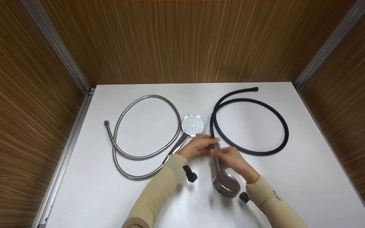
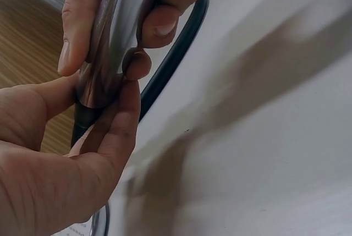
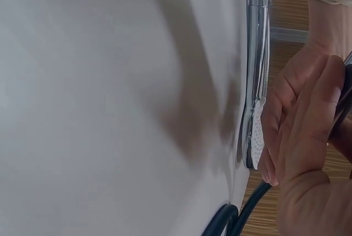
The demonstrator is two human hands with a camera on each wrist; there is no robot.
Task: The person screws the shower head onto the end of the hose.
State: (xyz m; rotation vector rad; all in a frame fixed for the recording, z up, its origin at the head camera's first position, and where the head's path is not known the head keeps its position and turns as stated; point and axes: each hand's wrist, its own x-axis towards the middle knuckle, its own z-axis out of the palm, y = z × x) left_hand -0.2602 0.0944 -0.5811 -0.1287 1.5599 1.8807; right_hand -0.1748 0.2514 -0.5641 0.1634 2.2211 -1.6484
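Observation:
In the head view my right hand (image 1: 231, 160) holds the handle of a shiny shower head (image 1: 227, 185), its round head towards me and raised off the table. My left hand (image 1: 198, 145) pinches the end of a black shower hose (image 1: 287, 126) right at the handle's tip. Up close in the left wrist view, the left fingers (image 2: 118, 131) wrap the joint where the black hose end meets the handle (image 2: 118, 43). How far the hose sits in the handle is hidden. In the right wrist view the fingers cover most of the joint.
To the left, a second shower head (image 1: 192, 125) with a white spray face lies by my left hand, joined to a looped metal hose (image 1: 116, 133). The black hose loops across the right of the white table (image 1: 312, 177). Wood-grain panels (image 1: 182, 41) enclose the back and sides.

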